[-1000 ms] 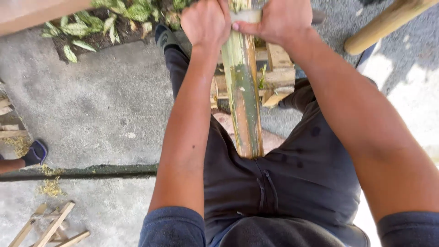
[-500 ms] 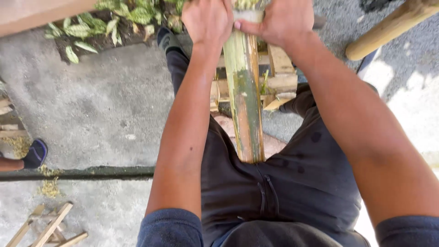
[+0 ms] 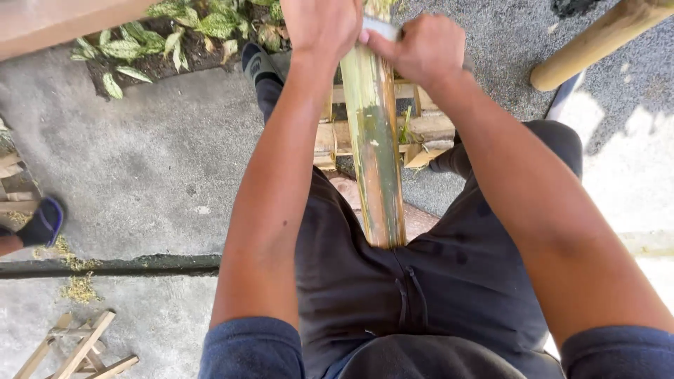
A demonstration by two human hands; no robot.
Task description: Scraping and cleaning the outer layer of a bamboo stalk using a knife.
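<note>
A green and yellow bamboo pole (image 3: 375, 154) stands upright between my legs, its lower end against my dark trousers. Both hands are closed at its top. My left hand (image 3: 319, 24) is a fist against the pole's left side. My right hand (image 3: 421, 49) grips on the right. A pale grey flat tool (image 3: 382, 28) lies across the pole's top between the two hands, each closed on one end of it. The pole's tip is cut off by the frame edge.
A low wooden frame (image 3: 428, 130) stands behind the pole. Leafy plants (image 3: 175, 35) grow at the back left, and a second bamboo pole (image 3: 597, 42) lies at the top right. Another person's sandalled foot (image 3: 38, 224) is at the left edge. Wood scraps (image 3: 77, 347) lie bottom left.
My right hand has come down slightly along the pole's top, and my left hand has risen a little. The pole stays between my legs.
</note>
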